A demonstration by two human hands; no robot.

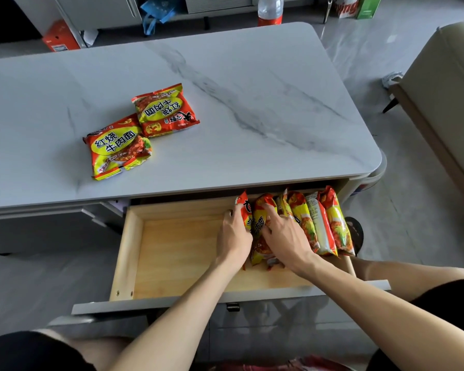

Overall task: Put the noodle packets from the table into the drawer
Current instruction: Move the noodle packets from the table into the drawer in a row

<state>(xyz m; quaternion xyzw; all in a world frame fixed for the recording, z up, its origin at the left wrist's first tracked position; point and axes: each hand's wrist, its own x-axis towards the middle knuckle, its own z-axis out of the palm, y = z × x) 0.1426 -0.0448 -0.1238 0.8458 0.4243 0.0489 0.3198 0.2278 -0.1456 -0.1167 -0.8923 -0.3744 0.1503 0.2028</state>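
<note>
Your left hand (233, 234) and right hand (284, 234) clasp crinkly packets (257, 223) upright in the wooden drawer (172, 253), its left half bare; two glossy packets (142, 129) lie on the marbled surface (252, 103).

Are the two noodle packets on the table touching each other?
Touching. The head view shows the far packet overlapping the near packet's corner on the table.
</note>
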